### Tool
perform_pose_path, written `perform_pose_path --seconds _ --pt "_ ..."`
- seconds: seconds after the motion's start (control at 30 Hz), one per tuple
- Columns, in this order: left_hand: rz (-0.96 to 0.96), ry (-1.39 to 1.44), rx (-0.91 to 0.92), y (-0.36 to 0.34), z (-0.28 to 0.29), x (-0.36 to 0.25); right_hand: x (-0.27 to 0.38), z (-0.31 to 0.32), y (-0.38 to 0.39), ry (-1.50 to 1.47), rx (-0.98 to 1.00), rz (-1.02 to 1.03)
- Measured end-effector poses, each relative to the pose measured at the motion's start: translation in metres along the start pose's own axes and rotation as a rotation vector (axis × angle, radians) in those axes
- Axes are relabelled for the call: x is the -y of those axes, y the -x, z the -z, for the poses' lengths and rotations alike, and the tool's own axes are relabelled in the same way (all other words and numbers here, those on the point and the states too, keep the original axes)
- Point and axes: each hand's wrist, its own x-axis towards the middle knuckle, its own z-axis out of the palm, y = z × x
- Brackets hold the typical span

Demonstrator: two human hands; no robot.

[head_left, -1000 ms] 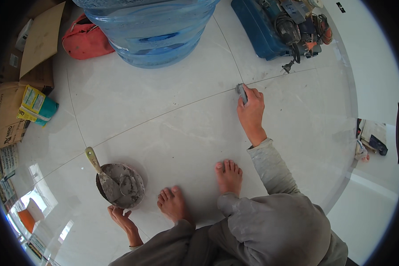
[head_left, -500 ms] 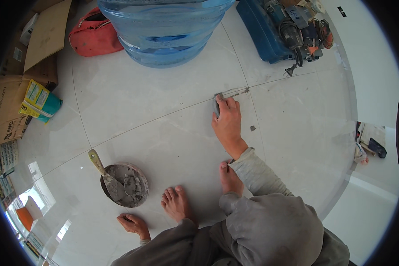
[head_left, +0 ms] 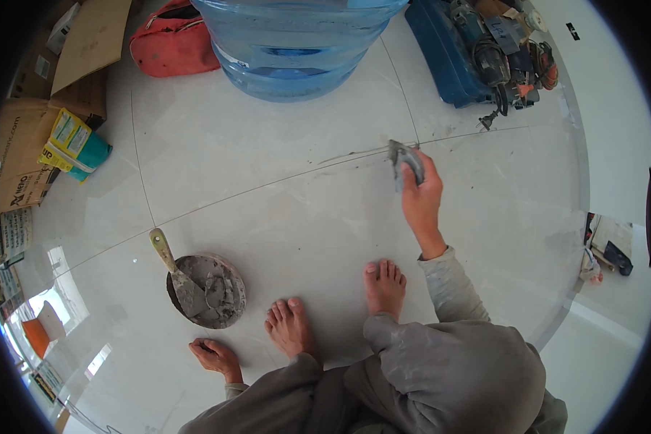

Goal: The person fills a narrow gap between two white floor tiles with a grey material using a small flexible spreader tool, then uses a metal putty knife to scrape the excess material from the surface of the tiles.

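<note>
The person's right hand [head_left: 421, 194] was clenched on a small grey scraper [head_left: 401, 160] just above the grouted tile joint [head_left: 354, 153], apparently mid-grouting; reloading likely meant reaching back to the mortar bowl [head_left: 211, 291] beside the flat, empty left hand [head_left: 213, 356].

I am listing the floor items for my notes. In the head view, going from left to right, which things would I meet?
Yellow and teal packet → bowl of grey paste → left foot → right foot → right hand with a scraper → blue tool case
</note>
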Motion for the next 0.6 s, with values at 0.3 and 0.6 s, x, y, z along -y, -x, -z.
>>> perform_pose_path --seconds 0.3,0.6 --pt "-0.024 -0.062 -0.023 0.0 -0.002 -0.005 -0.036 -0.007 -0.001 0.563 0.022 0.257" --pt "-0.005 -0.05 -0.022 -0.001 -0.005 0.006 -0.006 -0.03 0.011 0.177 0.313 0.333"
